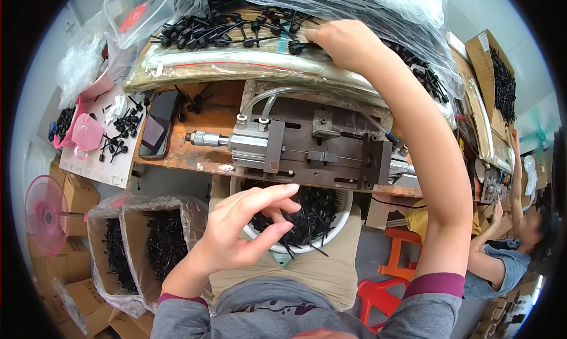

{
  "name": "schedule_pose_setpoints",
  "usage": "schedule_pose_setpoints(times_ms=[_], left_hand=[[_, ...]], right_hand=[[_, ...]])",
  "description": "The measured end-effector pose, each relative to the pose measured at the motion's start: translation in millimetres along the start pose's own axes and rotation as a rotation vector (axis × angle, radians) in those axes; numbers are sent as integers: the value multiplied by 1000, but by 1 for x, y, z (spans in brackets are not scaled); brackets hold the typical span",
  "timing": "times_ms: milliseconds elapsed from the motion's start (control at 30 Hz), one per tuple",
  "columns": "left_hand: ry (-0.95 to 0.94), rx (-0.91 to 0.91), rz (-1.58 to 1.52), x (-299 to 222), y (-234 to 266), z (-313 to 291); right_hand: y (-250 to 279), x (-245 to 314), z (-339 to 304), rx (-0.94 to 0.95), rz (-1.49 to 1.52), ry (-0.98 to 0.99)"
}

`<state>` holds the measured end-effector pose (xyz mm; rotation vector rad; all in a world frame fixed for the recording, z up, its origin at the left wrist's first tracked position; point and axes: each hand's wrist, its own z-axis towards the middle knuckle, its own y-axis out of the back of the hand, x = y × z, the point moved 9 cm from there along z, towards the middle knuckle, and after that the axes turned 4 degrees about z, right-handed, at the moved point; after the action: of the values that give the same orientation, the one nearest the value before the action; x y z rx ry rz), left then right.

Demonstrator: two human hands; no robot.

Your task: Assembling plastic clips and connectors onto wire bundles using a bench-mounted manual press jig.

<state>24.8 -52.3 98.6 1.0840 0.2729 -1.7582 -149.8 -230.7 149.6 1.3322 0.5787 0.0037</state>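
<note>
Orange-topped workbench (207,157), metal fixture (322,156) mounted. Black knobbed part (296,47): on the plastic-covered ledge (236,67) beyond, long axis roughly left-right, thick end leftward. Right hand (354,42): fingertips at its right end; whether pinching, I cannot tell. Left hand (236,224): thumb and fingers spread, above a white basket (344,218).

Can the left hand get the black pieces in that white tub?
Probably yes: the left hand hovers open by the white tub, and nothing seems to block the nearer black pieces. The bench hides the tub's far edge.
</note>
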Motion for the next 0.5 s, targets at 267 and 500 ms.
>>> schedule_pose_setpoints(times_ms=[267,500], left_hand=[[51,-13,18,13,0,-14],[65,-65,6,16,5,-11]], right_hand=[[3,-8,5,-90,156,60],[29,-59,-28,-411,475,-66]])
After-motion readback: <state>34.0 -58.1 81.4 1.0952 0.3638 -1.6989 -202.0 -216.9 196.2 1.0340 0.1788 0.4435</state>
